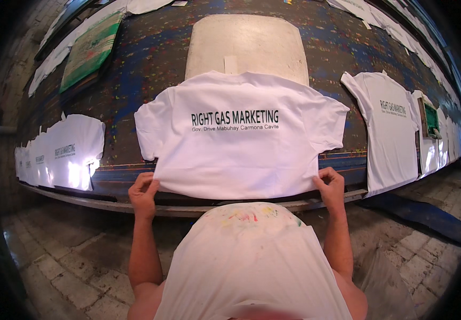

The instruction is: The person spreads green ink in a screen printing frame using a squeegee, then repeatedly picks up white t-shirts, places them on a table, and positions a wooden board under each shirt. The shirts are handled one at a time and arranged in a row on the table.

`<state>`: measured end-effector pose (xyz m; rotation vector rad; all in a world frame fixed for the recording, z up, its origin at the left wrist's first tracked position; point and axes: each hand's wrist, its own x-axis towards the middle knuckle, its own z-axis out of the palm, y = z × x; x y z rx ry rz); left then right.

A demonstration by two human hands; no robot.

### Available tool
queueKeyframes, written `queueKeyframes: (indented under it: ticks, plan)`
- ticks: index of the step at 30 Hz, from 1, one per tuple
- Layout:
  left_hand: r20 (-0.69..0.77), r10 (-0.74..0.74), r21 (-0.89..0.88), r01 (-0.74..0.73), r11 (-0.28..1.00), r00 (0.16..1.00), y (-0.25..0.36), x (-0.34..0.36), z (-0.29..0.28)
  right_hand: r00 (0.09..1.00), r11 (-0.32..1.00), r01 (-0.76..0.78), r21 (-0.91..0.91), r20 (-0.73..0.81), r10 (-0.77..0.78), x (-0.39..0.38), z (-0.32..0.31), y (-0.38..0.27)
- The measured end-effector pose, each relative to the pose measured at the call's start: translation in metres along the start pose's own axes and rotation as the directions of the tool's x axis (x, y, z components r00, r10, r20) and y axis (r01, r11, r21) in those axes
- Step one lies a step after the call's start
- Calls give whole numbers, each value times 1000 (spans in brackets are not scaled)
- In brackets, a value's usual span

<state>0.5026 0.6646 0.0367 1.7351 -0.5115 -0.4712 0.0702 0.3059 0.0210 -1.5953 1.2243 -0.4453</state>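
A white T-shirt (236, 160) with dark green lettering across its upper part lies spread in front of me, its bottom hem toward me. My left hand (144, 193) pinches the hem's left corner between thumb and fingers. At the opposite corner my right hand (330, 186) pinches the hem in the same way. Behind the shirt's collar a pale rounded board (246, 40) shows on the table, and the shirt covers its near end. A small white tag-like piece (230, 65) rests on the board just above the collar.
The long dark table (150, 58) is speckled with paint. Printed white shirts (65, 152) overlap at the left, and another printed shirt (393, 128) lies at the right beside a green-meshed frame (431, 120). A green and tan panel (92, 50) sits far left. Stone paving (76, 266) shows below.
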Motion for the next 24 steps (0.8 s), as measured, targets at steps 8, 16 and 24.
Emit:
queueKeyframes:
  ticks: [8,16,24]
  plan:
    - [172,-98,-647,187,739,980,13,-8,-24,985,881,-159,445,125,115,-16,-23,-14]
    - [223,-297,-66,319,946,928,32,-20,-10,937,966,-226,126,299,180,-20,-31,-2]
    - [-185,246,-233,-286,930,951,110,75,-52,911,789,411,457,-225,-344,31,-43,-106]
